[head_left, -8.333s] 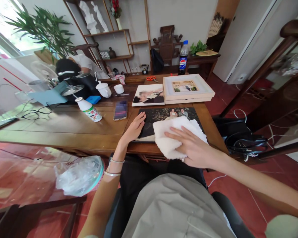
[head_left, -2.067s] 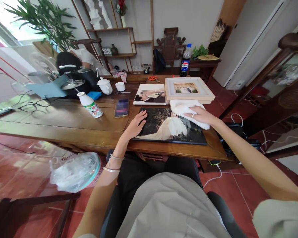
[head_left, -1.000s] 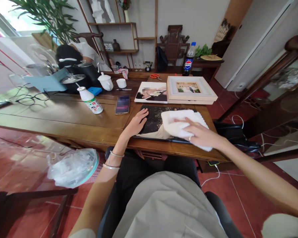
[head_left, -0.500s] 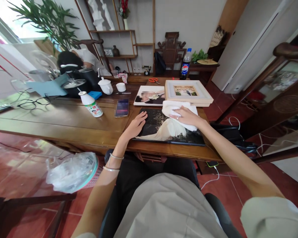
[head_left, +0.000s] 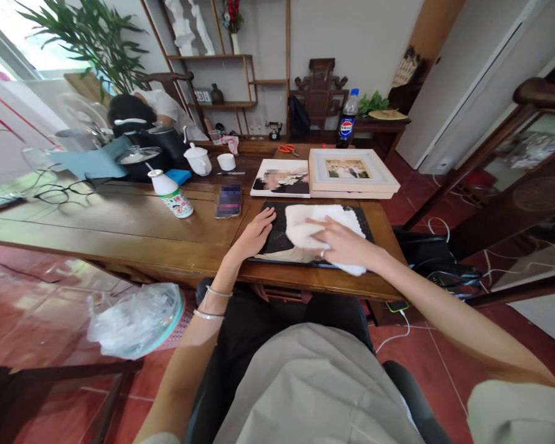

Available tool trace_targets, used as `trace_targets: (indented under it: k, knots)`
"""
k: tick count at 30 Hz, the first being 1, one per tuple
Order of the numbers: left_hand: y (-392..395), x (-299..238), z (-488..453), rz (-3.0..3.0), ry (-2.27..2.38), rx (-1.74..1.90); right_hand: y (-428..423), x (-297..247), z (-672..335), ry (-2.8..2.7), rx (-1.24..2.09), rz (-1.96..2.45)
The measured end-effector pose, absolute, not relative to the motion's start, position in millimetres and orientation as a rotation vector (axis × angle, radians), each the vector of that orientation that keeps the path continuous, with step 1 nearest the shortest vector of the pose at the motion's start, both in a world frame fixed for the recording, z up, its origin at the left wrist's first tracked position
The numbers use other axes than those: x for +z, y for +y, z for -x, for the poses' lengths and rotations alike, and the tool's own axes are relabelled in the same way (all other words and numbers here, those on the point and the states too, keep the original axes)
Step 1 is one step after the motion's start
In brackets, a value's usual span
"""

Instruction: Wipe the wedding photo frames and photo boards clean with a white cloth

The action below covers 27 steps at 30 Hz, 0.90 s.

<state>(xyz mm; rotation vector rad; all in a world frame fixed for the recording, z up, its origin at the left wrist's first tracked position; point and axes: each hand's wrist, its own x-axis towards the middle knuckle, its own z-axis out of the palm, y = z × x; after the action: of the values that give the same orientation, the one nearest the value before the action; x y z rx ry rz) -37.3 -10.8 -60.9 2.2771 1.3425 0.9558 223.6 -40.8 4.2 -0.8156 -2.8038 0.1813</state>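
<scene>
A dark photo panel (head_left: 277,239) with a pale gown printed on it lies flat at the table's front edge. My left hand (head_left: 257,231) rests on its left side, fingers stretched out flat and holding nothing. Over the panel's middle and right is a folded white towel (head_left: 305,221), which hides much of the picture. My right hand (head_left: 345,244) presses on the towel and grips it, slightly smeared by motion. Behind the panel lie a smaller photo panel (head_left: 277,187) and a white picture frame (head_left: 388,177) on a shallow stack.
On the wooden table (head_left: 198,237) stand a milk drink bottle (head_left: 176,200), a phone (head_left: 229,200), a white teapot (head_left: 197,160) and a cup (head_left: 226,162). Orange-handled scissors (head_left: 287,148) and a cola bottle (head_left: 346,123) are farther back. A person (head_left: 160,108) sits at the far left.
My right hand has moved the towel toward me and slightly left, from the panel's back right corner down over the gown. My left hand stays in place.
</scene>
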Motion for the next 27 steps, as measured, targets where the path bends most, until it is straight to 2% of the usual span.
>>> trace_targets:
  k: [4, 7, 17, 20, 27]
  knots:
    - [-10.9, -61.9, 37.6, -2.283, 1.329, 0.964, 17.9, 5.2, -232.3, -2.613, 0.131, 1.123]
    - [-10.7, -62.6, 37.4, -2.281, 1.335, 0.963, 23.1, 4.1, -231.1, -2.609, 0.086, 1.191]
    - [-9.6, -62.4, 38.1, -2.304, 1.310, 0.975, -103.9, -3.7, -192.4, -2.974, 0.058, 0.808]
    - [-10.2, -61.5, 38.0, -2.303, 1.327, 0.958, -84.7, -2.0, -196.7, -2.924, 0.061, 0.866]
    - [-9.1, -63.5, 38.0, -2.271, 1.332, 0.959, -4.5, 11.3, -185.2, -2.731, -0.145, 1.369]
